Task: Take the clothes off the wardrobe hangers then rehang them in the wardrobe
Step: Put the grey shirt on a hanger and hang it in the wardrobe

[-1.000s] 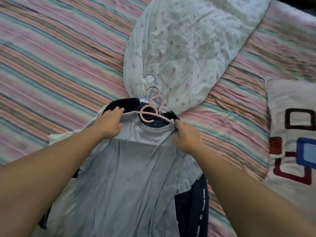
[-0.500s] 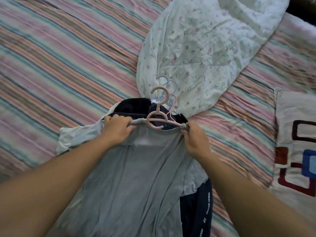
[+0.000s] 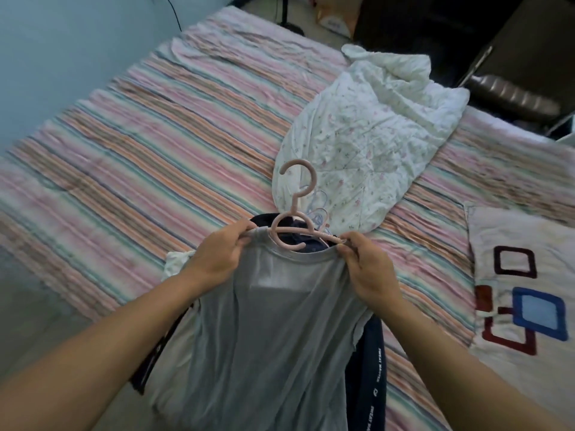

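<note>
- Hands are gripping the grey T-shirt (image 3: 264, 331) at its shoulders: left hand (image 3: 217, 259), right hand (image 3: 370, 272).
- Pink hanger (image 3: 295, 213) is sitting inside its collar, hook upward.
- Shirt is lying over dark clothes (image 3: 368, 368) on the striped bed (image 3: 140, 150).

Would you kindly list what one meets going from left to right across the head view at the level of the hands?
Striped bedspread → left hand → pink plastic hanger → right hand → white pillow with coloured squares.
</note>
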